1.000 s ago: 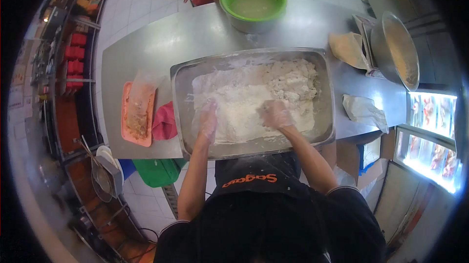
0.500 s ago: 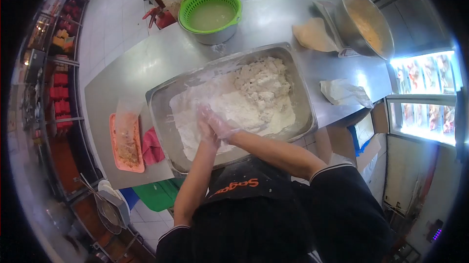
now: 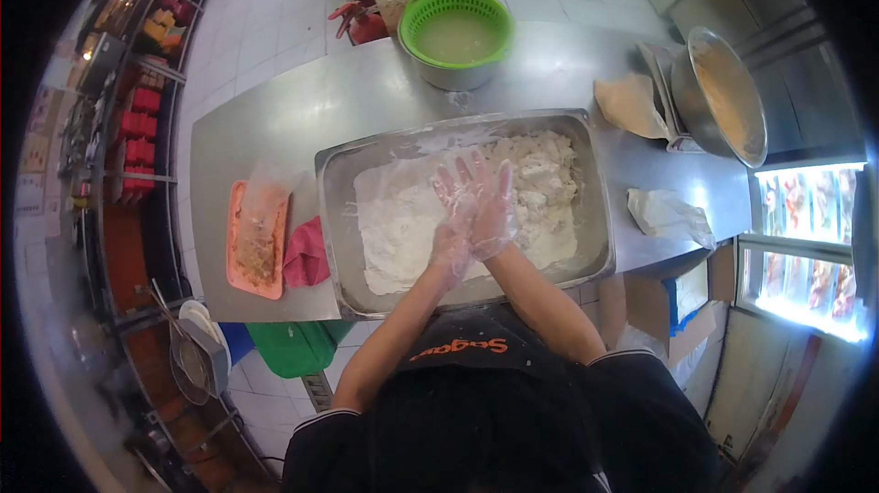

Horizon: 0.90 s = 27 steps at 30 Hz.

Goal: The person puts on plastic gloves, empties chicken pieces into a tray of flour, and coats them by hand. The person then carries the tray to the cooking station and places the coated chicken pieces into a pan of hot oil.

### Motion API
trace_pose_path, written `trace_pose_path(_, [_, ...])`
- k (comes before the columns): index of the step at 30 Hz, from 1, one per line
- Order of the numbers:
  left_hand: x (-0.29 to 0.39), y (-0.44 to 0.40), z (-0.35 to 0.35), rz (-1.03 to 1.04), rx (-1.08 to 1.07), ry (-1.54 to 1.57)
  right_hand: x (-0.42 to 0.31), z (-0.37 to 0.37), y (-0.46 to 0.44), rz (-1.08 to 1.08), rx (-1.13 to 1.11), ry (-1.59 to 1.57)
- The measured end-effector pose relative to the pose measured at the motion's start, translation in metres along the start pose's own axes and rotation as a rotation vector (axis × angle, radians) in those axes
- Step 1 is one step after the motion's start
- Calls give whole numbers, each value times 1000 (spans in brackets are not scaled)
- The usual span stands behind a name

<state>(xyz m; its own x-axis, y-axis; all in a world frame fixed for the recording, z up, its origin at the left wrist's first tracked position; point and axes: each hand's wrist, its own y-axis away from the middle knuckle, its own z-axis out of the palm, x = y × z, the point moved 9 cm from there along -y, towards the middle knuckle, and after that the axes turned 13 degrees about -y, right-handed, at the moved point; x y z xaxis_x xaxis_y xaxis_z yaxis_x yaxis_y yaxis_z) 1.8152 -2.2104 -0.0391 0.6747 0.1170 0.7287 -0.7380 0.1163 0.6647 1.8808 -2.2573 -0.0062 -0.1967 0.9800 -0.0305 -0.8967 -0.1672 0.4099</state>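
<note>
A large metal tray [image 3: 600, 209] on the steel table holds white flour [image 3: 394, 227], with lumpy floured pieces [image 3: 540, 173] heaped at its right. Over the middle of the flour, my left hand [image 3: 458, 218] and my right hand [image 3: 495, 218] are side by side, touching near the wrists and palms. Both wear clear plastic gloves dusted with flour. The fingers of each hand are stretched out and spread, with nothing held.
Beyond the tray stands a pot with a green basket [image 3: 502, 44]. A pink tray [image 3: 272, 287] and red cloth [image 3: 307, 253] lie left. Right are a metal bowl [image 3: 760, 140], brown paper [image 3: 630, 106], a crumpled white bag [image 3: 671, 216] and, lower, a cardboard box [image 3: 655, 310].
From apart in the flour, my hands came together at the left of the tray, then moved to its middle with fingers spread. The view turned and turned back.
</note>
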Motion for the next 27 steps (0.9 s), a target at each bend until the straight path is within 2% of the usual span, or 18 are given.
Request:
trace_pose_path(3, [-2, 5, 1, 230, -82, -56, -5, 3, -1, 119, -121, 82])
trace_pose_path(4, [-4, 0, -8, 234, -66, -51, -2, 7, 3, 167, -178, -27])
trace_pose_path(6, [-25, -11, -21, 52, -141, -599, 0, 9, 1, 220, -234, -135])
trace_pose_path(8, [-14, -1, -29, 94, -120, -665, -18, -12, -13, -5, -159, 622])
trace_pose_path(9, [-6, 3, -31, 134, -103, -739, -20, -20, -17, -3, -163, 623])
trace_pose_path(10, [-10, 0, -34, 138, -98, -741, -27, -37, -23, -51, -85, 903])
trace_pose_path(11, [-5, -4, -52, 208, 41, -329, -33, -54, -27, -104, 1, 1177])
trace_pose_path(12, [-7, -5, -72, 270, 171, 82, -30, -68, -29, -111, 1, 1167])
trace_pose_path(13, [4, -11, -79, 332, 164, 429, -19, -75, -27, -134, -146, 1532])
trace_pose_path(14, [15, -17, -84, 383, 148, 777, -2, -79, -20, -87, -318, 1659])
trace_pose_path(15, [24, -15, -85, 394, 62, 886, 14, -84, -11, -55, -503, 1761])
trace_pose_path(16, [35, -12, -90, 399, -28, 994, 41, -81, 4, 41, -701, 1613])
trace_pose_path(18, [32, -23, -99, 427, -120, 911, 68, -54, 37, 356, -392, 1476])
trace_pose_path(19, [34, -26, -101, 468, -186, 837, 67, -50, 39, 342, -379, 1483])
trace_pose_path(21, [38, -25, -111, 503, -219, 796, 69, -22, 50, 104, -681, 1614])
trace_pose_path(22, [40, -22, -113, 543, -238, 752, 68, 12, 66, 219, -755, 1717])
trace_pose_path(26, [40, -17, -98, 459, -301, 787, 62, -15, 53, 425, -770, 1875])
trace_pose_path(27, [29, -28, -104, 365, -1, 563, 40, 3, 41, -136, -815, 1860])
